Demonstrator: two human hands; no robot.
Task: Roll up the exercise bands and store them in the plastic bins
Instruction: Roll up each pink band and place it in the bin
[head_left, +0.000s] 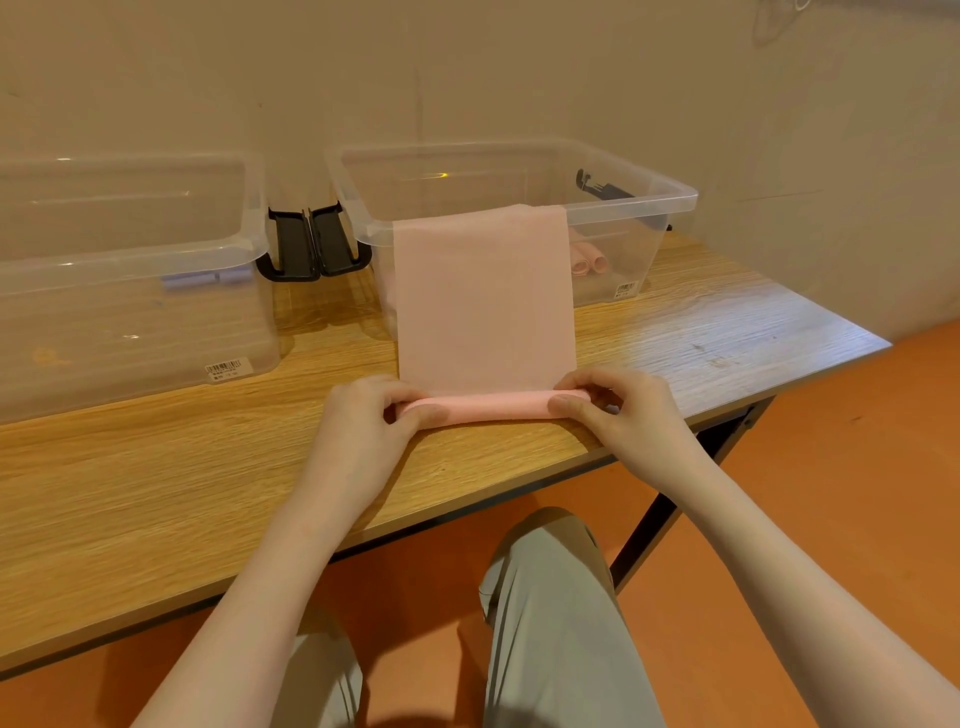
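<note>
Wood-grain laminate covers the worktop, which stands on a dark metal frame over an orange floor and against a beige wall. Two clear plastic bins sit side by side at the back of it. The left bin holds two pale lilac rolls near its front wall and carries a barcode sticker low on the front. The right bin holds a couple of pink rolls on its floor, seen through the front wall, with a sticker near its lower right corner. Black latch handles hang down in the gap between the bins, and another black latch shows at the right bin's far side.

A pink band drapes over the front rim of the right bin, runs down the bin's front wall and lies flat toward the near edge of the worktop, where its near end is wound into a tight roll lying crosswise. The left hand pinches the roll's left end, thumb on top and fingers curled behind. The right hand pinches the right end the same way, thumb pressed on the roll. Each grip is closed around the roll, with both forearms reaching in from the bottom. Below the worktop, grey-green trousers cover the person's knees.
</note>
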